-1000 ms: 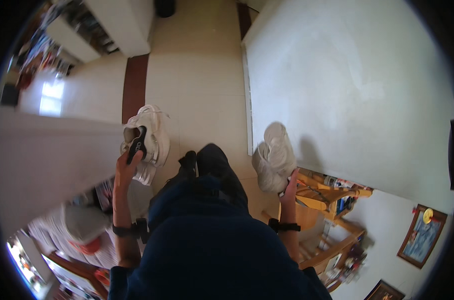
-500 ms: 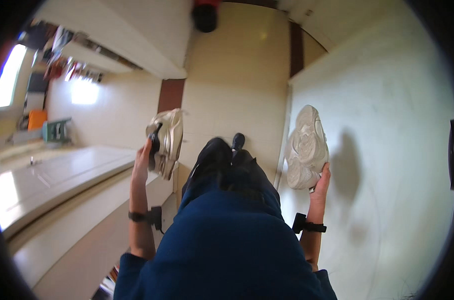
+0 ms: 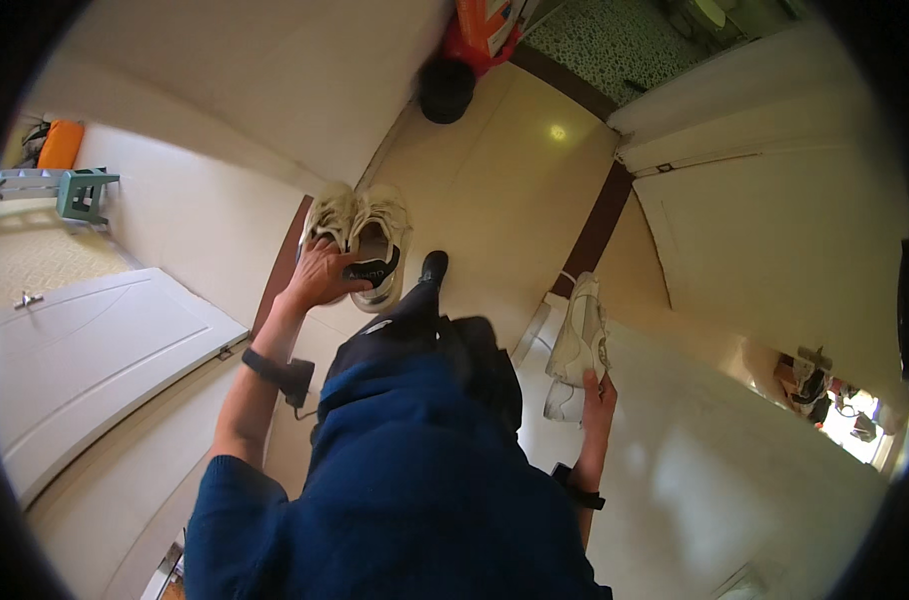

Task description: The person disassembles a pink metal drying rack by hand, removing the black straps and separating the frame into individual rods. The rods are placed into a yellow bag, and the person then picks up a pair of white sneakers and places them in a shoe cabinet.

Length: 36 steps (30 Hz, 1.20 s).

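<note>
A pair of cream-white sneakers (image 3: 395, 222) with dark insides is held side by side in my left hand (image 3: 322, 272). Its fingers reach into the heel openings, with the thumb over the nearer shoe's black heel lining. The toes point away from me. On the other side, my right hand (image 3: 599, 398) is closed around the heel end of a white sneaker (image 3: 581, 325), held toe-up beside the pale wall. A second pale piece shows under that shoe, and I cannot tell whether it is another sneaker. Each wrist wears a black strap with a small device.
At left stand a white door (image 3: 125, 355) with a handle and a green stool (image 3: 83, 195). A red object with a black round end (image 3: 447, 90) sits ahead by the wall corner. Beyond are a patterned floor (image 3: 620, 50) and a white door (image 3: 775, 230) at right.
My view and body have turned to the right. The left-hand pair now shows its openings from above; the right-hand sneaker now shows its side instead of its sole.
</note>
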Each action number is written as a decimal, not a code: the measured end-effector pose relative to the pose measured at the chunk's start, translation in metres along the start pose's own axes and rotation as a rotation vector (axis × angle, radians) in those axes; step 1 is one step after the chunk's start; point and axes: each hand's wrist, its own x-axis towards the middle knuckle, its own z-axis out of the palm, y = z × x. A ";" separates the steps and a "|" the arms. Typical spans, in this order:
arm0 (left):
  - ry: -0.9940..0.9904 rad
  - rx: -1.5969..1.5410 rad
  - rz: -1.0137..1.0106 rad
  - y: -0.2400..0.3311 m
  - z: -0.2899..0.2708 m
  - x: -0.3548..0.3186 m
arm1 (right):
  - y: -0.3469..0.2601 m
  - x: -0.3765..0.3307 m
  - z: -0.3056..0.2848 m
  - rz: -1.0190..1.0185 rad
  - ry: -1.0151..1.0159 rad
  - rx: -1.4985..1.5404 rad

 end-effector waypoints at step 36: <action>-0.694 1.004 0.399 -0.155 0.191 0.346 | -0.104 0.222 0.035 0.466 -0.519 -0.127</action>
